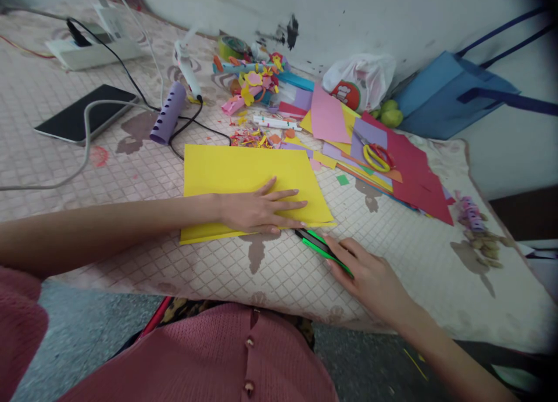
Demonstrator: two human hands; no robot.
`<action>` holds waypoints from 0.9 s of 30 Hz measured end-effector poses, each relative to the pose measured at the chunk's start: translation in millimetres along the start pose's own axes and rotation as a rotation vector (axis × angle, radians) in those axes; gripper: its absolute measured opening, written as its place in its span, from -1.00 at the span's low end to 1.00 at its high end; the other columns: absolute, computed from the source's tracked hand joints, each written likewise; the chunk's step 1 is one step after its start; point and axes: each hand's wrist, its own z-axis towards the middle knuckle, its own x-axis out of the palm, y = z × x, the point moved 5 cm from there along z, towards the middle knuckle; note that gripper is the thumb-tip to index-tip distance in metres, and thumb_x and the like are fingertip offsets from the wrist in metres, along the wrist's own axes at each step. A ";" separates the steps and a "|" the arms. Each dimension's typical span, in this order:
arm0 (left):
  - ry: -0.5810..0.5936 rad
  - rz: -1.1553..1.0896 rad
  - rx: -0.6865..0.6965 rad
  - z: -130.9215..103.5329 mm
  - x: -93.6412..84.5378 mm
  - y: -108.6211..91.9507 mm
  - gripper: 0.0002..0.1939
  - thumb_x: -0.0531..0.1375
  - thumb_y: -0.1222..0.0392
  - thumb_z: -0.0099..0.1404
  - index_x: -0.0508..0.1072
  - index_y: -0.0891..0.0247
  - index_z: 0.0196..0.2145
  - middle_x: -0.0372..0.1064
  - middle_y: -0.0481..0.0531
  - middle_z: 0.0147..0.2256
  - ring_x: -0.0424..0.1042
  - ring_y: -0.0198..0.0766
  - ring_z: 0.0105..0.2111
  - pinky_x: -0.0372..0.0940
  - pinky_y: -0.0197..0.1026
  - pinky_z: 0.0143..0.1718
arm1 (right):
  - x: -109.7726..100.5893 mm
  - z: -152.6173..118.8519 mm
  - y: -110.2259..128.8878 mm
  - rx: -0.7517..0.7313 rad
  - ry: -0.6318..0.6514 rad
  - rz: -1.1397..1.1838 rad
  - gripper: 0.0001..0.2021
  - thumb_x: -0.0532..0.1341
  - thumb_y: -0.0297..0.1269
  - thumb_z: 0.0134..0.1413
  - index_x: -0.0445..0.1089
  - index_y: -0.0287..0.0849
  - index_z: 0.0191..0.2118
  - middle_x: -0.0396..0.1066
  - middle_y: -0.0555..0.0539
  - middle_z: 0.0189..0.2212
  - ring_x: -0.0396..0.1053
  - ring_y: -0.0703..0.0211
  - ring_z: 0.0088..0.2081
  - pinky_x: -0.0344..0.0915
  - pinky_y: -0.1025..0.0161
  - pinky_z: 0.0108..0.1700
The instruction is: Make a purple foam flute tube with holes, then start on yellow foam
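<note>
A yellow sheet of paper [235, 169] lies on the table in front of me, with a narrow strip along its near edge. My left hand [257, 209] presses flat on it, fingers spread toward the right. In my right hand [370, 274] is a green and black utility knife [320, 245], gripped along its handle. Its tip points left at the sheet's near edge, close to my left fingertips. Whether the blade touches the paper is hidden.
Scissors [378, 158] rest on coloured paper sheets [421, 175] at the right. A punched purple paper tube [169, 112], glue gun [186, 68], tablet [85, 114] and power strip [93, 50] with cables occupy the left. Behind are paper scraps [250, 138], a plastic bag [361, 79] and a blue bag [453, 97].
</note>
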 end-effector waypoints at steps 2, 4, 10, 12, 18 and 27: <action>0.003 0.016 0.008 -0.4 0.7 0.1 -0.51 0.02 0.07 0.37 0.10 -0.11 0.24 -0.21 -0.05 0.33 -0.28 0.00 0.33 -0.50 0.27 0.25 | -0.4 0.1 -0.3 -0.007 -0.003 0.001 -0.59 -0.02 -0.19 0.29 0.23 -0.26 0.16 0.42 -0.13 -0.27 0.41 0.24 -0.45 0.33 0.32 -0.54; -0.012 0.017 0.012 -0.6 0.2 -0.1 -0.51 0.03 0.07 0.36 0.12 -0.11 0.23 -0.18 -0.05 0.33 -0.26 0.01 0.33 -0.49 0.27 0.25 | -0.6 0.0 -0.6 -0.009 -0.004 -0.003 -0.59 -0.03 -0.19 0.29 0.23 -0.26 0.15 0.42 -0.13 -0.26 0.41 0.24 -0.46 0.32 0.33 -0.55; -0.027 -0.001 -0.005 -0.2 -0.6 -0.6 -0.52 0.05 0.11 0.35 0.16 -0.10 0.21 -0.07 -0.06 0.30 -0.20 0.01 0.32 -0.49 0.26 0.25 | 1.6 -0.5 -0.5 -0.014 0.021 0.007 -0.58 -0.04 -0.19 0.30 0.19 -0.26 0.17 0.41 -0.15 -0.25 0.41 0.23 -0.44 0.35 0.33 -0.51; -0.011 0.002 -0.012 -0.1 -0.4 -0.6 -0.52 0.05 0.11 0.35 0.16 -0.10 0.21 -0.08 -0.06 0.30 -0.21 0.01 0.32 -0.50 0.26 0.25 | 2.0 -0.7 -0.3 -0.013 0.021 0.006 -0.58 -0.04 -0.18 0.30 0.19 -0.26 0.17 0.41 -0.14 -0.26 0.42 0.23 -0.44 0.35 0.32 -0.52; 0.030 0.021 -0.028 -0.6 1.4 0.3 -0.52 0.01 0.09 0.37 0.12 -0.10 0.23 -0.15 -0.09 0.32 -0.28 -0.01 0.33 -0.53 0.24 0.25 | 2.6 -1.7 -1.2 -0.016 0.031 0.043 -0.59 -0.04 -0.19 0.30 0.20 -0.26 0.17 0.40 -0.15 -0.25 0.43 0.21 -0.41 0.40 0.30 -0.46; 0.064 0.053 -0.033 0.0 1.1 -0.8 -0.49 -0.03 0.07 0.39 0.05 -0.02 0.27 -0.20 -0.04 0.33 -0.33 0.01 0.33 -0.54 0.27 0.24 | 3.3 -3.9 0.9 0.037 0.026 0.112 -0.60 -0.01 -0.22 0.28 0.22 -0.26 0.16 0.40 -0.16 -0.24 0.43 0.19 -0.37 0.42 0.26 -0.40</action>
